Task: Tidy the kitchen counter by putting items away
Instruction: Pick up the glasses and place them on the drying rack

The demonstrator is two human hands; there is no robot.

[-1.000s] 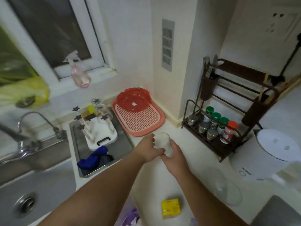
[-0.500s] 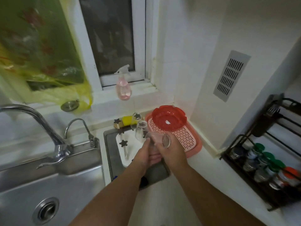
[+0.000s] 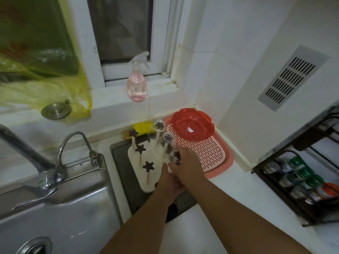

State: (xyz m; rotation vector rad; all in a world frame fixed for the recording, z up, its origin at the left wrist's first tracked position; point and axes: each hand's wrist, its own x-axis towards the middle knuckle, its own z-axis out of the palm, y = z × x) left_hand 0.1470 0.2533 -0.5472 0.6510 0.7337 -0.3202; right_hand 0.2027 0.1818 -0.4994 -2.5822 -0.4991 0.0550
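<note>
Centre of frame: both hands on a clear glass [image 3: 173, 158] held inverted over a star-tipped peg at the right edge of the white drying rack [image 3: 145, 173]; right hand [image 3: 187, 165] curls round its side, left hand [image 3: 169, 182] cups it from below, exact finger positions unclear. Two more glasses [image 3: 165, 143] sit on pegs just behind. Risk, as judged: an off-centre descent could catch the rim on the star tip, or knock the neighbouring glass, tipping it toward the red strainer [image 3: 192, 126].
</note>
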